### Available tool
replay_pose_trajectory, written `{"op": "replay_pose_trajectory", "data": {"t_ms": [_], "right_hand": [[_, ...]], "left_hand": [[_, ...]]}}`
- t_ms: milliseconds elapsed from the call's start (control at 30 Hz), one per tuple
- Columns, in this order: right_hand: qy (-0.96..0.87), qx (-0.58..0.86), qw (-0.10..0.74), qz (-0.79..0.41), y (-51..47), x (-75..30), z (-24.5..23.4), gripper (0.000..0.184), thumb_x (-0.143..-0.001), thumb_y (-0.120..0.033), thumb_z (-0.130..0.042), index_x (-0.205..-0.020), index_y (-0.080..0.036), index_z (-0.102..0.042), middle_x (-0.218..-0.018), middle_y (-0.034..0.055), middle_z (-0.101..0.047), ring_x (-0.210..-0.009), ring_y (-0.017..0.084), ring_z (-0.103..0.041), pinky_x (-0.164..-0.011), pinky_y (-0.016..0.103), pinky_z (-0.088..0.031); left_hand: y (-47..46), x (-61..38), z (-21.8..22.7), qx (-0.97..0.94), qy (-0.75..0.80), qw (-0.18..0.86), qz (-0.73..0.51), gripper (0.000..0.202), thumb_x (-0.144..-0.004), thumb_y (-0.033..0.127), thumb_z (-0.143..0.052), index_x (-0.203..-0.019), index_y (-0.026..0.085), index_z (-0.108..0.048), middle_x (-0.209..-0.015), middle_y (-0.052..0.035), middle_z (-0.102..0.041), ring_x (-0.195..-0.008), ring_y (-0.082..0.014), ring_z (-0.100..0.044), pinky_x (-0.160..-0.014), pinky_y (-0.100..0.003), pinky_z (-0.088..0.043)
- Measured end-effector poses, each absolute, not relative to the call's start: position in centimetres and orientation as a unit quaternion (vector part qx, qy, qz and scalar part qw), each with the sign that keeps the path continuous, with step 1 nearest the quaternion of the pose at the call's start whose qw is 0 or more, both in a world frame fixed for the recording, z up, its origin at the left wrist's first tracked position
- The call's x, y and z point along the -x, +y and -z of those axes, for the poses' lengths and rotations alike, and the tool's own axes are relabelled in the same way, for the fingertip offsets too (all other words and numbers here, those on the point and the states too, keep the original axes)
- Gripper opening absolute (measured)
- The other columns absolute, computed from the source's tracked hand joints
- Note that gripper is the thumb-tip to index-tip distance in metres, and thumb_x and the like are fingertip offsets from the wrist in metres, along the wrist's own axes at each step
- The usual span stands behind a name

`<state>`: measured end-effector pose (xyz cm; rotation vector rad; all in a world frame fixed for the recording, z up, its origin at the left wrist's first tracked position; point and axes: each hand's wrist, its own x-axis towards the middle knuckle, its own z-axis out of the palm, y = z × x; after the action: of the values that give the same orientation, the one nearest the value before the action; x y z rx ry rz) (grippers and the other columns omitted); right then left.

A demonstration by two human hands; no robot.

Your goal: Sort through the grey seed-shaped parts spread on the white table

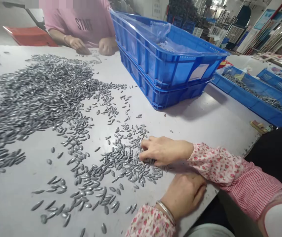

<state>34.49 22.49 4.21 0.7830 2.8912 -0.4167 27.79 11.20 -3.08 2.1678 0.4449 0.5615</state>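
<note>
Small silver-grey spindle-shaped pieces lie scattered over the white table in front of me. My right hand is at the near right end of this scatter, its fingers bent down and closed over some of the pieces, a few showing beneath the palm. Closer to the table's edge rests my left hand, a metal bangle round its wrist. Its fingers are curled in, and whatever they may hold is hidden. Farther left is a large heap of the same pieces.
Two stacked blue crates, the top one lined with clear plastic, stand on the table ahead. Across from me a person in a pink shirt has both hands at more pieces. A long blue bin of small parts stands right.
</note>
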Motion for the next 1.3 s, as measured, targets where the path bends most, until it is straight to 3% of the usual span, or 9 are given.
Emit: {"op": "replay_pose_trajectory", "data": {"t_ms": [100,167,300,433,733,900,1067,1167,1300], "right_hand": [[0.960,-0.214,0.061,0.170,21.8,-33.3,-3.3,0.012,-0.086,-0.007,-0.059,-0.086,-0.018,-0.066,-0.092,0.0053,-0.056,-0.073,0.017,-0.049,-0.057,0.029,-0.032],[0.954,-0.205,0.036,0.216,22.2,-33.3,-3.3,0.012,-0.083,-0.004,-0.062,-0.081,-0.015,-0.064,-0.087,0.0042,-0.057,-0.070,0.014,-0.049,-0.060,0.028,-0.036],[0.896,-0.258,-0.120,0.339,24.5,-35.2,-4.5,0.015,-0.080,0.002,-0.064,-0.085,-0.012,-0.065,-0.086,0.0032,-0.065,-0.080,0.013,-0.059,-0.077,0.025,-0.046],[0.814,-0.335,-0.222,0.419,26.2,-37.4,-5.6,0.015,-0.083,0.000,-0.061,-0.092,-0.010,-0.068,-0.086,0.0036,-0.070,-0.072,0.011,-0.064,-0.068,0.023,-0.052],[0.813,-0.339,-0.174,0.440,26.7,-38.0,-5.4,0.032,-0.089,0.006,-0.046,-0.110,-0.009,-0.065,-0.102,0.0071,-0.070,-0.087,0.011,-0.067,-0.073,0.021,-0.056],[0.837,-0.317,-0.193,0.403,26.5,-37.9,-6.1,0.017,-0.091,-0.003,-0.058,-0.103,-0.010,-0.067,-0.096,0.0056,-0.073,-0.088,0.012,-0.068,-0.084,0.025,-0.053],[0.808,-0.335,-0.220,0.431,26.4,-37.7,-5.6,0.026,-0.088,0.005,-0.048,-0.103,-0.008,-0.066,-0.097,0.0068,-0.071,-0.081,0.012,-0.068,-0.067,0.022,-0.054],[0.840,-0.336,-0.217,0.367,26.7,-37.6,-4.7,0.037,-0.084,0.009,-0.044,-0.109,-0.010,-0.064,-0.107,0.0075,-0.069,-0.095,0.014,-0.065,-0.081,0.027,-0.054],[0.882,-0.368,-0.178,0.233,27.3,-37.2,-2.6,0.025,-0.089,-0.007,-0.060,-0.114,-0.010,-0.063,-0.116,0.0118,-0.065,-0.107,0.021,-0.059,-0.099,0.040,-0.044]], "left_hand": [[11.2,-27.7,3.0,-0.856,0.185,0.427,-0.227,0.007,-0.091,0.019,-0.053,-0.084,0.018,-0.055,-0.083,0.0013,-0.062,-0.072,-0.0146,-0.055,-0.062,-0.028,-0.031],[11.3,-27.7,3.0,-0.857,0.186,0.427,-0.219,0.005,-0.091,0.019,-0.053,-0.087,0.018,-0.056,-0.085,0.0013,-0.063,-0.075,-0.0148,-0.056,-0.065,-0.027,-0.033],[11.4,-27.8,2.9,-0.873,0.176,0.409,-0.197,0.010,-0.095,0.022,-0.049,-0.095,0.019,-0.059,-0.085,0.0005,-0.063,-0.076,-0.0153,-0.057,-0.067,-0.028,-0.037],[11.3,-27.7,2.9,-0.873,0.175,0.408,-0.203,0.013,-0.096,0.022,-0.046,-0.095,0.019,-0.059,-0.082,0.0006,-0.062,-0.072,-0.0148,-0.055,-0.066,-0.028,-0.037],[11.3,-27.7,2.8,-0.868,0.174,0.422,-0.193,0.017,-0.097,0.023,-0.045,-0.098,0.019,-0.061,-0.085,-0.0001,-0.063,-0.075,-0.0153,-0.057,-0.068,-0.028,-0.039],[11.3,-27.7,2.7,-0.864,0.179,0.426,-0.201,0.014,-0.097,0.022,-0.046,-0.098,0.020,-0.060,-0.086,0.0015,-0.062,-0.075,-0.0146,-0.057,-0.068,-0.028,-0.039],[11.2,-27.7,2.8,-0.867,0.176,0.423,-0.193,0.015,-0.097,0.023,-0.046,-0.098,0.020,-0.060,-0.084,0.0015,-0.062,-0.075,-0.0141,-0.057,-0.068,-0.028,-0.039],[11.1,-27.7,2.9,-0.872,0.172,0.417,-0.191,0.017,-0.097,0.023,-0.044,-0.097,0.019,-0.061,-0.084,0.0004,-0.062,-0.073,-0.0140,-0.056,-0.066,-0.028,-0.038],[11.1,-27.8,2.9,-0.873,0.172,0.408,-0.202,0.016,-0.096,0.022,-0.045,-0.097,0.019,-0.060,-0.084,0.0002,-0.063,-0.075,-0.0144,-0.058,-0.067,-0.028,-0.040]]}}
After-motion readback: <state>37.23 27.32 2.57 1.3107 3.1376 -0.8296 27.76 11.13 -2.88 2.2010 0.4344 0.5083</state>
